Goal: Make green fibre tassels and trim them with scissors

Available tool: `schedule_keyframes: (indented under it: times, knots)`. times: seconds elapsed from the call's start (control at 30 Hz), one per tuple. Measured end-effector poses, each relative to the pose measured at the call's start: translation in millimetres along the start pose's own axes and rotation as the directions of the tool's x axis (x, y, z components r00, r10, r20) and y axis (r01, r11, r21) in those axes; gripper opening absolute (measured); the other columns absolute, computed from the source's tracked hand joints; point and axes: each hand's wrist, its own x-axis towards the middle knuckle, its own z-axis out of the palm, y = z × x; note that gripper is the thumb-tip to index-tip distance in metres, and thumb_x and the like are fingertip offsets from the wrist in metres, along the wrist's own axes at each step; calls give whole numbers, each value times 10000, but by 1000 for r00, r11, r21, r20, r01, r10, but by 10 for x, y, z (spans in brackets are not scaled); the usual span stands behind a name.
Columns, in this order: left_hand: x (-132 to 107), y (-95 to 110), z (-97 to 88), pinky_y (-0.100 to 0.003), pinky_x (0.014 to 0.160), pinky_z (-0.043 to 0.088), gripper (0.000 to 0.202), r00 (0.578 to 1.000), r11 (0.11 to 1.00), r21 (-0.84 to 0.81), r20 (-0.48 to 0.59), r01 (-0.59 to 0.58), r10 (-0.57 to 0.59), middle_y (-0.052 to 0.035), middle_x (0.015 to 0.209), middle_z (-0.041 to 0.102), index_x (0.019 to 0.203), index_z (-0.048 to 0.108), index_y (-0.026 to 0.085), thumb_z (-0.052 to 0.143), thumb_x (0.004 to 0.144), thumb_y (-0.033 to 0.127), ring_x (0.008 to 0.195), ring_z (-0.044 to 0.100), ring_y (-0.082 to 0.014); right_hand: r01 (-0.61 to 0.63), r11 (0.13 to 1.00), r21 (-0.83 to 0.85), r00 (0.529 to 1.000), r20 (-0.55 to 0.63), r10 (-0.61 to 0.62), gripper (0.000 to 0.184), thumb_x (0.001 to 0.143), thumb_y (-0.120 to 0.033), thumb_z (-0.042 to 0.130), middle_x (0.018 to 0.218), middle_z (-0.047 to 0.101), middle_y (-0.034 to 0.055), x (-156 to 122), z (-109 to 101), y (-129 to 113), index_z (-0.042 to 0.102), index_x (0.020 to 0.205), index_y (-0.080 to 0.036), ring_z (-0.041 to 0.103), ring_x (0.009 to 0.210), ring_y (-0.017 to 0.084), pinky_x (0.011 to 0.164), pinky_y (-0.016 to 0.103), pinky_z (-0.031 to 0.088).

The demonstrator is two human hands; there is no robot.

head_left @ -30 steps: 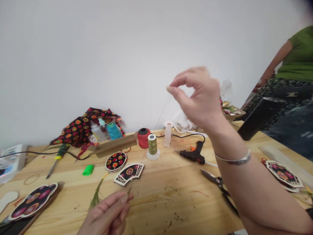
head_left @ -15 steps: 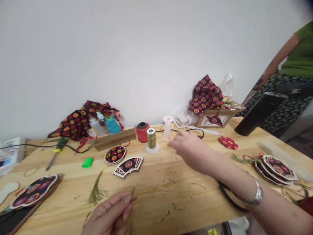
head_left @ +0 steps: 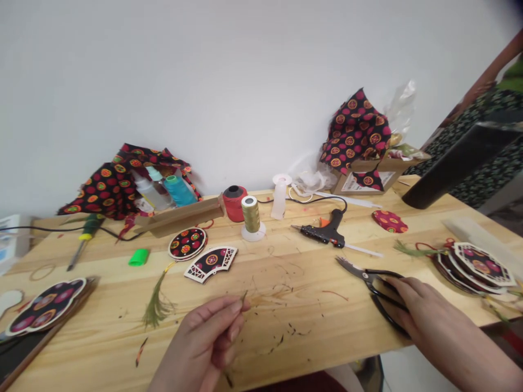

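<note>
My left hand (head_left: 208, 340) hovers low over the front of the wooden table (head_left: 286, 326), fingers pinched on a thin olive thread end (head_left: 244, 296). My right hand (head_left: 425, 316) lies on the black scissors (head_left: 373, 280) at the right, fingers curled over the handles. A spool of olive-gold thread (head_left: 250, 216) stands behind on a white base, with a red spool (head_left: 234, 203) beside it. A fan-shaped ornament (head_left: 211, 263) and a round one (head_left: 187, 243) lie near a green tassel (head_left: 155, 305).
A black glue gun (head_left: 324, 231) lies mid-table. Patterned fabric (head_left: 110, 185), bottles and a cardboard box (head_left: 182, 216) sit at the back left; another box with fabric (head_left: 359, 179) at the back right. Stacked ornaments (head_left: 474, 267) lie far right. Another person (head_left: 490, 109) stands at the right.
My right hand dropped from holding the thread up high, swept over the table and came down on the scissors. My left hand kept its pinch. The view shifted slightly.
</note>
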Motion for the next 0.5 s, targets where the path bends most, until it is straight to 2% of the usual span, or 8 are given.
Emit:
schedule_keyframes:
  times: [0.1,0.2,0.27,0.37,0.43,0.5]
  knots:
    - [9,-6,29,-133,360,195,204,1000,999,44,20,0,-1,29,473,479,659,730,122,812,553,276,429,302,-38,-38,998,47,994,101,33,345,672,-233,487,912,667,157,46,-79,-60,649,960,-131,643,832,317,727,444,532]
    - [11,-14,35,-130,364,209,204,1000,996,81,15,-20,19,19,502,503,678,733,131,806,578,293,438,306,-41,-101,970,221,972,230,49,239,710,-289,514,855,655,123,122,-244,-248,644,881,-184,636,718,272,649,395,525]
    - [12,-24,36,-129,363,218,190,999,994,102,13,-37,36,25,490,489,649,723,131,799,591,295,436,297,-43,-165,891,423,938,347,9,152,757,-311,521,775,644,87,151,-363,-468,618,799,-201,612,671,221,603,320,509]
    - [20,-45,29,-127,365,227,191,998,990,129,7,-61,60,23,486,497,644,722,133,794,600,304,432,303,-43,-272,670,691,878,464,-122,101,709,-303,589,664,594,27,167,-500,-868,594,740,-207,552,620,174,541,251,462]
    - [28,-56,16,-126,368,231,205,997,986,149,6,-76,76,12,506,528,688,735,140,790,607,320,432,320,-43,-331,593,734,831,524,-186,104,641,-268,635,640,550,5,178,-540,-1104,583,709,-208,506,617,157,527,233,420]
    - [33,-59,-1,-125,368,230,225,996,982,167,-2,-91,92,7,513,543,719,743,147,786,614,341,432,330,-44,-394,563,727,761,601,-244,104,624,-243,642,595,479,-22,198,-538,-1269,565,675,-196,443,587,131,489,210,355]
